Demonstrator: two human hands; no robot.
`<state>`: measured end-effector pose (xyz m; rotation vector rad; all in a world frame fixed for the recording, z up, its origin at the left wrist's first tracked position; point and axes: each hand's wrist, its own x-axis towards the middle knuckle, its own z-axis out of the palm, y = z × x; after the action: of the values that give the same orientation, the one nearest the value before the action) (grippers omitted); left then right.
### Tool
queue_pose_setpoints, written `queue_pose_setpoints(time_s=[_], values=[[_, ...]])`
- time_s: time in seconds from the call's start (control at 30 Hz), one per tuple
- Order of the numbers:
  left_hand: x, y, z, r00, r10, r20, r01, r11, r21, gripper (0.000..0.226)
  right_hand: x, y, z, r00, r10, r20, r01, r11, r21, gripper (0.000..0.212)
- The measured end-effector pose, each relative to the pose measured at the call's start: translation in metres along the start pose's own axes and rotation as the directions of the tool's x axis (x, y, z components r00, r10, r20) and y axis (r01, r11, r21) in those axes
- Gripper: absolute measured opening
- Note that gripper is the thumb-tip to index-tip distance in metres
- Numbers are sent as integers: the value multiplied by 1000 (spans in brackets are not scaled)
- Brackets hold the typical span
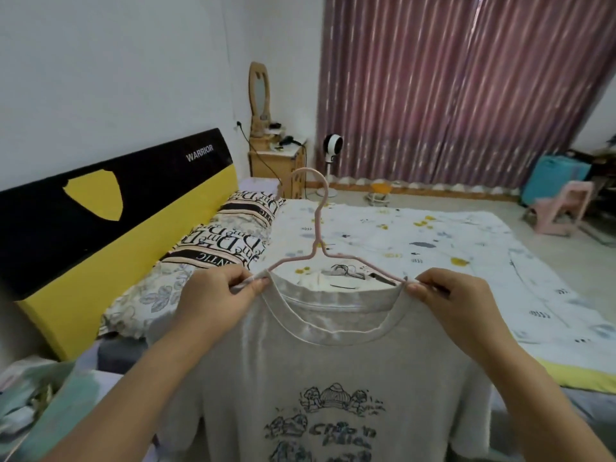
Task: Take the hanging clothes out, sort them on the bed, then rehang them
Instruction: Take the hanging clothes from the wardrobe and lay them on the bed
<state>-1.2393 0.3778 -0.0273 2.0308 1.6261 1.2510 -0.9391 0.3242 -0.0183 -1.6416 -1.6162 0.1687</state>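
We held a pale grey cotton T-shirt with a dark cartoon print point(320, 378) up in front of us over the bed with the white patterned quilt point(433, 248). Our left hand point(216, 295) pinched the left shoulder seam at the collar, and our right hand point(446, 298) pinched the right one, the fingers point(256, 286) of both curled tight on the cloth. A thin pink wire hanger point(316, 228) sat inside the neck opening, its hook standing up above the collar and its arms running under the cloth at both hands.

We judged this shirt to be at the rehanging step, nearly seated on its hanger but not yet back on a rail, which was out of view. A crumpled pale green garment point(40, 395) lay at the lower left, apparently waiting. How many clothes remained we could not tell.
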Motion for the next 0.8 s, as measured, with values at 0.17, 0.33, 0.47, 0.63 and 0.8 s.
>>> queue_pose_setpoints(time_s=[0.17,0.33,0.47,0.63,0.8], values=[[34,2,44,997,-23,74,23,1000,2,24,30,32,1,997,71,14,-71,997,-6,16],[80,-7,80,991,-31,131,32,999,-6,28,63,56,16,990,139,2,-139,990,-13,23],[125,-26,109,981,-8,196,13,1000,-24,28,94,70,38,982,189,-10,-190,981,-33,30],[188,-55,146,964,-1,267,17,998,-58,26,137,85,72,961,275,-7,-275,956,-103,31],[241,-77,184,938,4,345,13,999,-46,24,175,105,99,934,357,-16,-356,925,-133,18]])
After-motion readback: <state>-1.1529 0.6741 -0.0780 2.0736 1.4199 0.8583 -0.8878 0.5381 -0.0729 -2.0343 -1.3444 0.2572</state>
